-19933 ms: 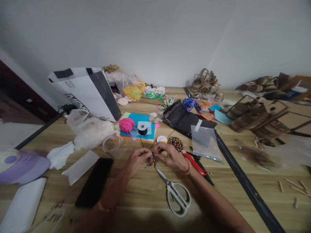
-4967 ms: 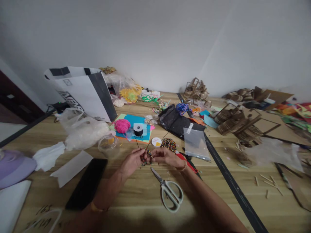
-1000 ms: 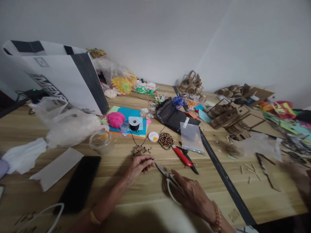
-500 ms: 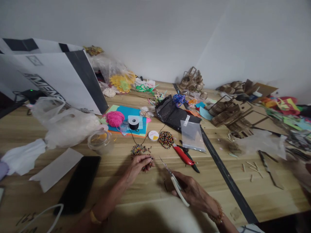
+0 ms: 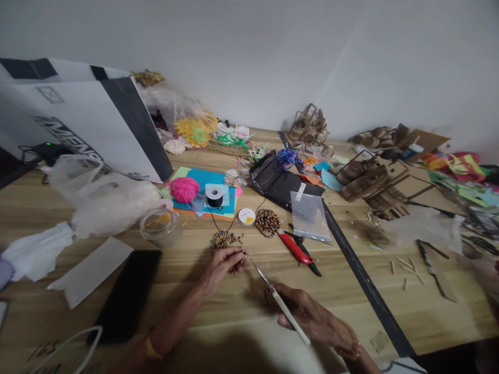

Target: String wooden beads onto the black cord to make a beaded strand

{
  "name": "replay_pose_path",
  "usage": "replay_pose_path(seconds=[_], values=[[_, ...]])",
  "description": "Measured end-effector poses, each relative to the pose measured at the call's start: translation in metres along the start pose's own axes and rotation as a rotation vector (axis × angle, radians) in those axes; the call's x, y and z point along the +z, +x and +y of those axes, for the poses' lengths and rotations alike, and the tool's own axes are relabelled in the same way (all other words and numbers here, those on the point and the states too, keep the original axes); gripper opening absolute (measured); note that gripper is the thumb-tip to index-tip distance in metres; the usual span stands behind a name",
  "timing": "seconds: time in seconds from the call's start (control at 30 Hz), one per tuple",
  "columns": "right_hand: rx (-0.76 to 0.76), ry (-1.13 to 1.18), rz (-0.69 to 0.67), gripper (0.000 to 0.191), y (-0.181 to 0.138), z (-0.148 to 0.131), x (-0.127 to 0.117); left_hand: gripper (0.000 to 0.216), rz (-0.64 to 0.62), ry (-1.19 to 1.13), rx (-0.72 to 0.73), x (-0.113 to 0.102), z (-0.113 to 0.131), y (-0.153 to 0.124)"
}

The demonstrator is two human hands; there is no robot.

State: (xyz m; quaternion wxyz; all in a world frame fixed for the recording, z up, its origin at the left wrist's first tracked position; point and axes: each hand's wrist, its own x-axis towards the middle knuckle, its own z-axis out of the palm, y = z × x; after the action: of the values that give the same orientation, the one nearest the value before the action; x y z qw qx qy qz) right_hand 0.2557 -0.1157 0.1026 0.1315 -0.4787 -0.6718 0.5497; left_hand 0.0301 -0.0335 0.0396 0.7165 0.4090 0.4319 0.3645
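Observation:
My left hand (image 5: 222, 266) is closed in a pinch on a strand of small multicoloured beads (image 5: 236, 268), part of it hidden under my fingers. Just beyond it lies a pile of similar beads (image 5: 221, 239), from which a black cord (image 5: 212, 218) runs up toward a spool of black cord (image 5: 214, 197). My right hand (image 5: 307, 314) grips white-handled scissors (image 5: 286, 311). Their tips point up and left, a short gap from my left fingertips. A coiled bead string (image 5: 267, 223) and a red-handled tool (image 5: 296, 248) rest past my right hand.
A black phone (image 5: 125, 296), clear tape rolls (image 5: 158, 224) and a plastic bag (image 5: 113, 202) occupy the left. Pink yarn (image 5: 184, 190) sits on coloured sheets. A black bubble pouch (image 5: 273, 179) and small woven baskets (image 5: 374, 182) stand farther back. Part of another person's hand (image 5: 487, 275) shows at the right edge.
The scissors have turned in my right hand and their tips have shifted slightly left; the handles look closer together. My left hand stays nearly still on the beads.

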Motion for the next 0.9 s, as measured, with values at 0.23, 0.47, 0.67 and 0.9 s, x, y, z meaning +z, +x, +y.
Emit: replay_pose_path(seconds=[0.23, 0.47, 0.67, 0.9], values=[[0.007, 0.010, 0.012, 0.045, 0.011, 0.005, 0.003, 0.044, -0.010, 0.004, 0.007, 0.000, -0.002, 0.002], [0.028, 0.031, 0.021, 0.043, 0.016, 0.000, 0.005, 0.036, -0.055, 0.071, -0.003, 0.000, 0.000, 0.000], [-0.005, 0.059, 0.008, 0.041, 0.018, 0.001, 0.005, 0.033, -0.135, 0.116, -0.024, -0.002, 0.001, 0.000], [-0.061, 0.038, 0.057, 0.044, 0.018, 0.015, 0.005, 0.035, -0.169, 0.141, -0.043, -0.003, 0.002, 0.000]])
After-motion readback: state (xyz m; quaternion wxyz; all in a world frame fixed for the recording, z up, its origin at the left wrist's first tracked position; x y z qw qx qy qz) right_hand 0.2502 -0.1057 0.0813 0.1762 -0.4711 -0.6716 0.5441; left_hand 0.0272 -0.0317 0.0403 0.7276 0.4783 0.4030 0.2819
